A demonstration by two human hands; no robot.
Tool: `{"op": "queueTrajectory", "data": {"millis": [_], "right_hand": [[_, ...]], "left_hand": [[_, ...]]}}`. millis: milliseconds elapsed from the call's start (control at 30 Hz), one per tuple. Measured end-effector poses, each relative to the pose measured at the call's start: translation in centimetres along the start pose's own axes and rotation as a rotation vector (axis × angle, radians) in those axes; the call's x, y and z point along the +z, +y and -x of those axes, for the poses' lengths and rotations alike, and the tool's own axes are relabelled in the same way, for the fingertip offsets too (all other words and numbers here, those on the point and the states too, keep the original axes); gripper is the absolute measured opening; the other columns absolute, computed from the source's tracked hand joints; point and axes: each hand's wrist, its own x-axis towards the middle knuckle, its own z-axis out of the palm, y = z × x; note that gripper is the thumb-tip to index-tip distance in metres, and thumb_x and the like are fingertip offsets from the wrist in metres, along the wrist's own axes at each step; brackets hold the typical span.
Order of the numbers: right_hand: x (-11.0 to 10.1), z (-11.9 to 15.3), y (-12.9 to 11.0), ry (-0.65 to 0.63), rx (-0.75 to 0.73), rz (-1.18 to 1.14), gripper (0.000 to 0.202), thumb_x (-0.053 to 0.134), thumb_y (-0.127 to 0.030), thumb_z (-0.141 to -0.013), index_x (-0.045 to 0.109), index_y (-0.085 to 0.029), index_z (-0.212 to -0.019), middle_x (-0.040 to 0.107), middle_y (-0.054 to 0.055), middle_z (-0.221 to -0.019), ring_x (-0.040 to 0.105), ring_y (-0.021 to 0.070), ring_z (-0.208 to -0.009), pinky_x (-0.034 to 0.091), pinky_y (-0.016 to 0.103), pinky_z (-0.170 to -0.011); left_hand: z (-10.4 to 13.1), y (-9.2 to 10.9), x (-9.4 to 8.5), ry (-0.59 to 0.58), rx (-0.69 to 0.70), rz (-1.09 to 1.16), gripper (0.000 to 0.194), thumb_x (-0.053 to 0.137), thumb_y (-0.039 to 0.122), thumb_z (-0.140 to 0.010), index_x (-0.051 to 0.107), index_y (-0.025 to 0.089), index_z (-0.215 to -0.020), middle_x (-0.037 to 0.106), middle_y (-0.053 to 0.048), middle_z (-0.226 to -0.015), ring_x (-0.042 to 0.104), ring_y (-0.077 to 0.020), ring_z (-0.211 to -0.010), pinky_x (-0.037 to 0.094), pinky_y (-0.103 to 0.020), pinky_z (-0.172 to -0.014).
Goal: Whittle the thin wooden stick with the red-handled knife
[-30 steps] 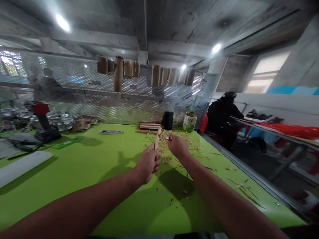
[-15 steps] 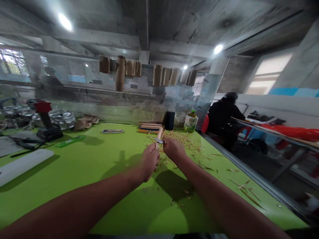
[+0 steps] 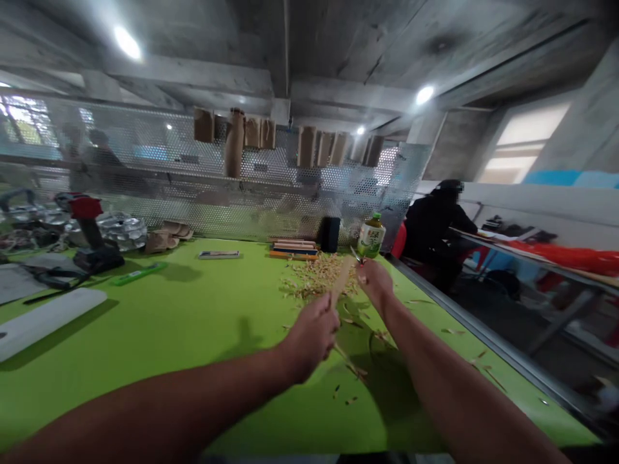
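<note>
My left hand [image 3: 313, 335] is wrapped round the lower part of a pale wooden strip [image 3: 342, 277], which slants up and to the right over the green table [image 3: 184, 322]. To its right, my right hand [image 3: 374, 280] is closed on a small knife [image 3: 356, 256], whose blade points up and left, apart from the strip. Curled wood shavings [image 3: 312, 274] lie in a heap behind and left of the strip. Longer thin peelings [image 3: 351, 364] are beside and below my left hand.
At the back stand a green-capped bottle [image 3: 371, 237], a black block [image 3: 330, 234] and a box of strips [image 3: 293, 249]. On the left are a cordless drill [image 3: 89, 232], a green cutter [image 3: 140, 273] and a white board [image 3: 48, 322]. A person [image 3: 435, 225] sits at the right.
Both hands have moved right, the left one also nearer to me. The knife, earlier against the strip, is now apart from it. The strip has swung right with my left hand.
</note>
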Motion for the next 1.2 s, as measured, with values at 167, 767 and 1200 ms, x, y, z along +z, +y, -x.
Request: {"op": "queueTrajectory", "data": {"millis": [167, 767, 1200], "right_hand": [[0.9, 1.7, -2.7, 0.063, -0.134, -0.051, 0.033, 0.043, -0.031, -0.090, 0.069, -0.022, -0.108, 0.071, 0.010, -0.094, 0.064, 0.0203, -0.082, 0.038, 0.025, -0.066], [1.1, 6.1, -6.5, 0.012, -0.510, 0.104, 0.027, 0.039, -0.026, -0.090, 0.066, -0.023, -0.088, 0.070, 0.006, -0.085, 0.062, 0.0173, -0.076, 0.034, 0.024, -0.062], [1.0, 0.0, -0.9, -0.019, 0.019, 0.017, 0.038, 0.036, -0.029, -0.092, 0.070, -0.018, -0.104, 0.070, 0.015, -0.100, 0.066, 0.0233, -0.088, 0.042, 0.028, -0.067]], "left_hand": [[-2.0, 1.5, -2.9, 0.151, 0.072, 0.068, 0.004, 0.044, 0.023, -0.085, 0.044, 0.020, -0.088, 0.033, 0.009, -0.055, 0.022, -0.0052, -0.039, 0.016, -0.018, -0.035], [-2.6, 1.8, -2.7, 0.234, 0.084, 0.057, 0.008, 0.049, 0.023, -0.079, 0.042, 0.022, -0.084, 0.031, 0.010, -0.053, 0.020, -0.0043, -0.036, 0.012, -0.017, -0.035], [0.1, 1.2, -0.4, 0.006, -0.002, -0.021, 0.023, 0.048, 0.026, -0.087, 0.047, 0.019, -0.109, 0.036, 0.009, -0.057, 0.025, -0.0048, -0.040, 0.022, -0.017, -0.036]]}}
